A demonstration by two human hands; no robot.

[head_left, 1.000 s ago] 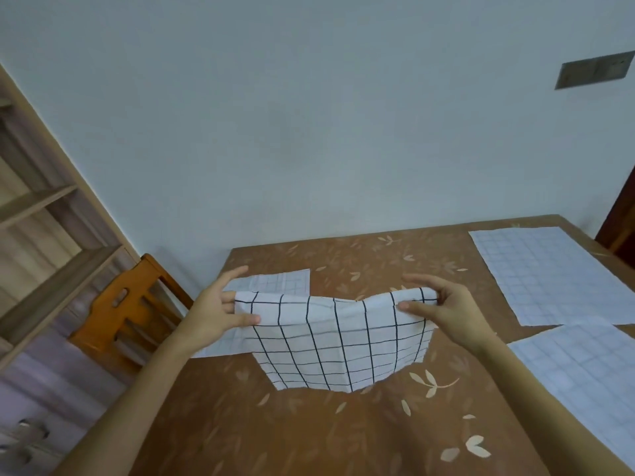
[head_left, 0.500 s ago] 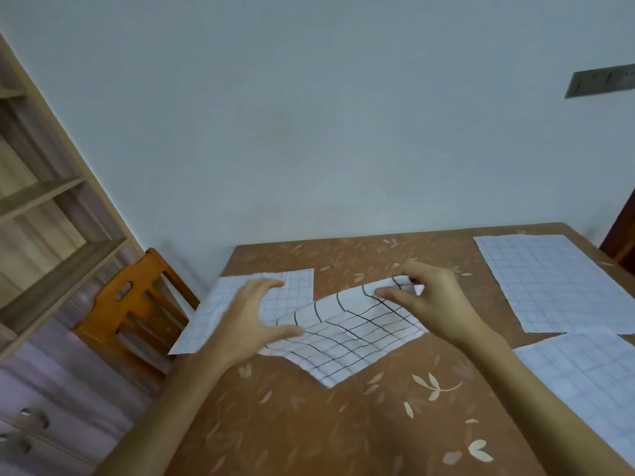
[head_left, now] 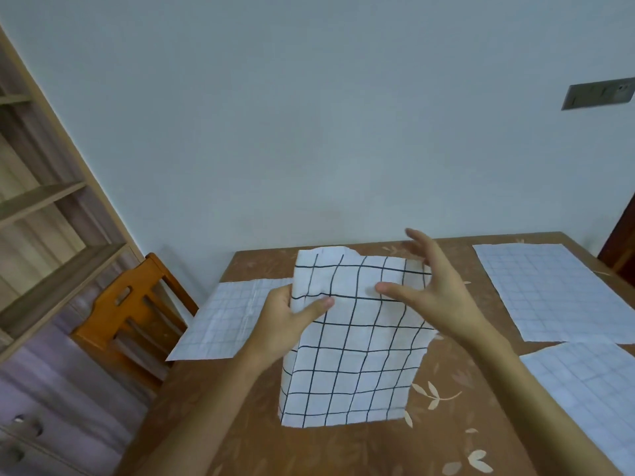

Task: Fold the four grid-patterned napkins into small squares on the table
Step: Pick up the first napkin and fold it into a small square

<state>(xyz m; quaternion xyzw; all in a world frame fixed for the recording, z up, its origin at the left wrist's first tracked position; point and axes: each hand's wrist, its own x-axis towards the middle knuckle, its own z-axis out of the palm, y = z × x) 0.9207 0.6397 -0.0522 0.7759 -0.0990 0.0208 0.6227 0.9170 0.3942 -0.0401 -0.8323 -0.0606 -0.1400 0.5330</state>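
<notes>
Head view. The left hand (head_left: 285, 321) pinches the left edge of the bold-grid napkin (head_left: 354, 355), thumb on the front, and holds it upright over the table (head_left: 343, 451). Whether its lower edge touches the wood cannot be told. The right hand (head_left: 436, 290) is spread at the upper right corner, fingers straight. 3 fine-grid napkins lie flat: the left napkin (head_left: 223, 321) overhangs the table's left edge near the chair (head_left: 130, 317); the far-right napkin (head_left: 549, 286) and the near-right napkin (head_left: 584, 389) almost meet. Bare wood separates them from the held napkin. The wall plate (head_left: 598, 93) is too blurred to read.
</notes>
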